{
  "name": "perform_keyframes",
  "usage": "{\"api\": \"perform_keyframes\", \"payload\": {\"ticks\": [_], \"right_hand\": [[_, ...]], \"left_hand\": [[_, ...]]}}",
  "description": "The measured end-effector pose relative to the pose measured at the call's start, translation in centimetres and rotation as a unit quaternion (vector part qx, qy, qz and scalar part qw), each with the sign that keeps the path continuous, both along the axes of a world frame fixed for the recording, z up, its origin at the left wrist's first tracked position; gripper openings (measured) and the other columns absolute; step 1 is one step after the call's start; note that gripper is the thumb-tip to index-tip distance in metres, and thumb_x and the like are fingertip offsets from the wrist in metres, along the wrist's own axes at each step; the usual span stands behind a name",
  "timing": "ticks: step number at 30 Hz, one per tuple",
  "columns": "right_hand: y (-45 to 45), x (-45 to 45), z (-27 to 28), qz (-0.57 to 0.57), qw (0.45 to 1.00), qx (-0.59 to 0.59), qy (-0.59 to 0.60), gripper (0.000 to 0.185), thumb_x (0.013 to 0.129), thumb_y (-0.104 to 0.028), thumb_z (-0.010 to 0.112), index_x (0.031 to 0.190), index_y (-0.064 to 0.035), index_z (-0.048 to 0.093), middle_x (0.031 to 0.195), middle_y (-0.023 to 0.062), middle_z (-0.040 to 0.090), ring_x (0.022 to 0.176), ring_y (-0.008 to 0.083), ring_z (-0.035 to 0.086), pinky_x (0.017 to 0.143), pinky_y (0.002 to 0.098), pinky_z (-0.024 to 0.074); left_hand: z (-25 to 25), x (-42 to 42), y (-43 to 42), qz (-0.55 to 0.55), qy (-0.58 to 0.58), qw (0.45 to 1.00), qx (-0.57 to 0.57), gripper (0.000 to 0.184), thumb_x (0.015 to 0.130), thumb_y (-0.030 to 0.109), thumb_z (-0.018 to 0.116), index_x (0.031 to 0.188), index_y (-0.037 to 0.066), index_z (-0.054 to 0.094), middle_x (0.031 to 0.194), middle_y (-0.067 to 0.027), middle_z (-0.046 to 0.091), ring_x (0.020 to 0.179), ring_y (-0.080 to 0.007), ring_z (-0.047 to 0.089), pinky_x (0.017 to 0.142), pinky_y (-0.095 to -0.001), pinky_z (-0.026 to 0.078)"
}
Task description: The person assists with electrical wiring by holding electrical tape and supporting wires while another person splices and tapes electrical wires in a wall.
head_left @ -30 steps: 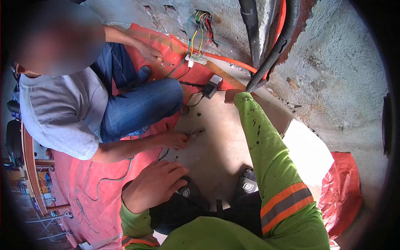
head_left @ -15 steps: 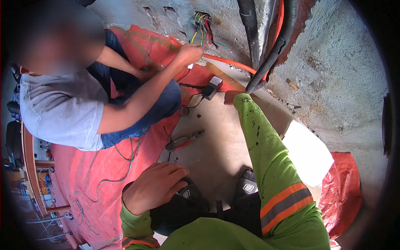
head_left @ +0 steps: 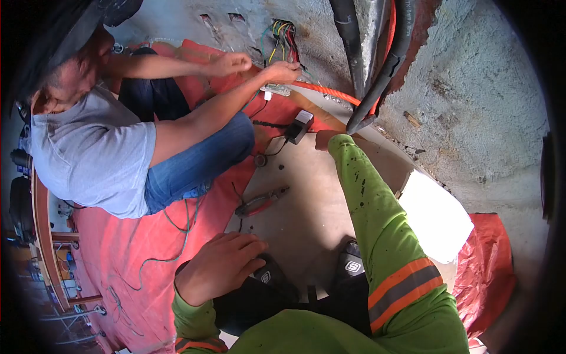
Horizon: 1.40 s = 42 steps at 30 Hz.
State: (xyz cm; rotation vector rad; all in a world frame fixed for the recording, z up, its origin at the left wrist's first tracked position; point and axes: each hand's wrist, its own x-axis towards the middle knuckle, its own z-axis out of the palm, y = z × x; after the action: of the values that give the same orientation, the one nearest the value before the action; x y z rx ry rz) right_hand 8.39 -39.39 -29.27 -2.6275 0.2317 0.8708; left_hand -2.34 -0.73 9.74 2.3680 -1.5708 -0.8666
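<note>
My left hand (head_left: 221, 266) rests above my knee near the black shoe (head_left: 266, 277), its fingers bent together; whether anything is inside is hidden. Beyond my green sleeve, my right hand (head_left: 324, 139) reaches to the lower end of a black hose (head_left: 380, 88), and its fingers are mostly hidden. Left of that hand, a black adapter (head_left: 299, 126) lies on the red sheet. Red-handled pliers (head_left: 261, 202) lie on the pale board (head_left: 303, 177) between my hands and the co-worker. The co-worker's hand (head_left: 282, 72) is at the wires (head_left: 284, 40) coming from the wall box.
The co-worker (head_left: 94, 147) crouches at the left on the red sheet (head_left: 130, 236). An orange corrugated conduit (head_left: 324, 89) runs along the rough wall (head_left: 471, 118). A white sheet (head_left: 433, 218) lies at the right. A wooden frame (head_left: 44, 236) stands far left.
The co-worker let go of the pliers and moved that hand up to the wall wires. Their other hand lifted off the sheet. My hands have stayed nearly still.
</note>
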Motion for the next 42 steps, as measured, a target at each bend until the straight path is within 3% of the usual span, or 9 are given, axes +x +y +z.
{"api": "perform_keyframes", "payload": {"ticks": [18, 24, 27, 42], "right_hand": [[1.5, -1.6, 4.3, -0.047, 0.993, 0.059, 0.094, 0.021, 0.081, -0.027, 0.065, 0.08, -0.0083, 0.076, 0.073, 0.0077, 0.071, 0.067, 0.0186, 0.069, 0.062, 0.039, 0.0532], [1.4, -1.5, 3.9, -0.041, 0.996, 0.033, 0.076, 0.021, 0.078, -0.024, 0.065, 0.081, -0.0072, 0.076, 0.075, 0.0091, 0.072, 0.068, 0.021, 0.069, 0.063, 0.0405, 0.0532], [0.7, -0.7, 1.2, 0.048, 0.999, 0.014, 0.008, 0.023, 0.076, -0.024, 0.064, 0.081, -0.0057, 0.076, 0.075, 0.0108, 0.072, 0.068, 0.0226, 0.069, 0.063, 0.0425, 0.0523], [1.8, -1.8, 5.2, -0.005, 0.999, -0.013, 0.043, 0.025, 0.073, -0.022, 0.063, 0.085, -0.0054, 0.078, 0.079, 0.0123, 0.073, 0.073, 0.0242, 0.07, 0.064, 0.0435, 0.0532]], "left_hand": [[0.1, -0.1, -0.3, 0.003, 0.003, 1.0, -0.002, 0.033, 0.089, 0.022, 0.069, 0.118, 0.008, 0.064, 0.119, -0.0103, 0.064, 0.107, -0.032, 0.063, 0.09, -0.0426, 0.051], [0.0, 0.0, -0.3, 0.001, 0.001, 1.0, -0.006, 0.033, 0.089, 0.021, 0.069, 0.119, 0.008, 0.064, 0.119, -0.0106, 0.065, 0.107, -0.032, 0.063, 0.091, -0.0425, 0.05], [0.1, 0.0, -0.3, -0.001, -0.001, 1.0, -0.004, 0.033, 0.089, 0.021, 0.069, 0.119, 0.008, 0.064, 0.119, -0.0108, 0.065, 0.107, -0.032, 0.063, 0.091, -0.0423, 0.05], [0.1, 0.0, -0.3, -0.003, -0.004, 1.0, -0.007, 0.033, 0.088, 0.02, 0.07, 0.118, 0.009, 0.064, 0.118, -0.0098, 0.065, 0.107, -0.0314, 0.063, 0.091, -0.042, 0.05]]}}
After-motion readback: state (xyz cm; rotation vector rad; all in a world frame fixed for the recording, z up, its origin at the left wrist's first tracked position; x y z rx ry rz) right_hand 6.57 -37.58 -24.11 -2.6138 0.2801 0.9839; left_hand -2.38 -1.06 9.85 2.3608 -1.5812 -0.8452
